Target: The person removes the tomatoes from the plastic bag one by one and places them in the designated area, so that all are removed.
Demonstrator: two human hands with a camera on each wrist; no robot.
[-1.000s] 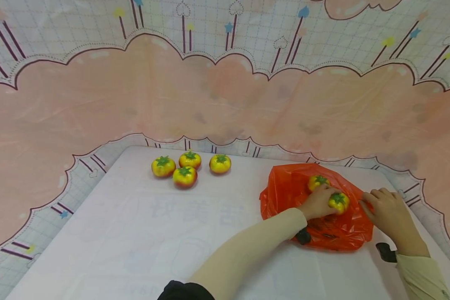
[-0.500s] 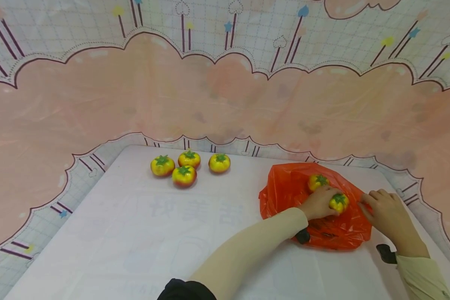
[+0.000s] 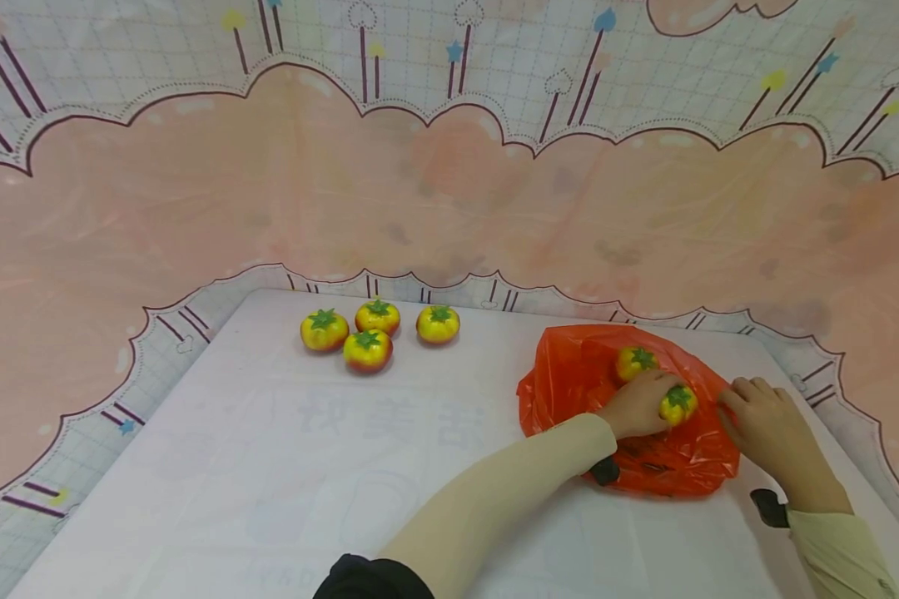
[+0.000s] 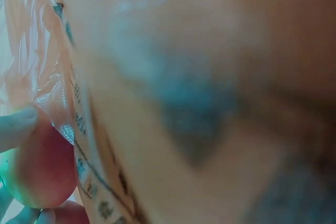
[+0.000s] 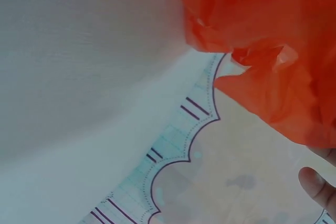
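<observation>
In the head view, a crumpled red plastic bag (image 3: 569,374) lies spread on the right of the white table. My left hand (image 3: 639,408) reaches over it and grips a yellow-red fruit with a green leafy cap (image 3: 678,405). The left wrist view catches this fruit (image 4: 44,169) at its left edge, with my thumb (image 4: 21,124) on it; a blurred surface fills most of that view. A second such fruit (image 3: 635,363) sits on the bag just beyond the left hand. My right hand (image 3: 772,424) pinches the bag's right edge, its fingers bent.
Several matching fruits stand at the back of the table, one of them (image 3: 438,325) slightly apart from the group. Behind the white table (image 3: 270,466) hangs a peach cloud-patterned cloth (image 3: 419,208). The table's right edge runs close by my right hand.
Both hands stay almost where they were, the left with the same fruit. The bag's lower right edge has shifted slightly to the left.
</observation>
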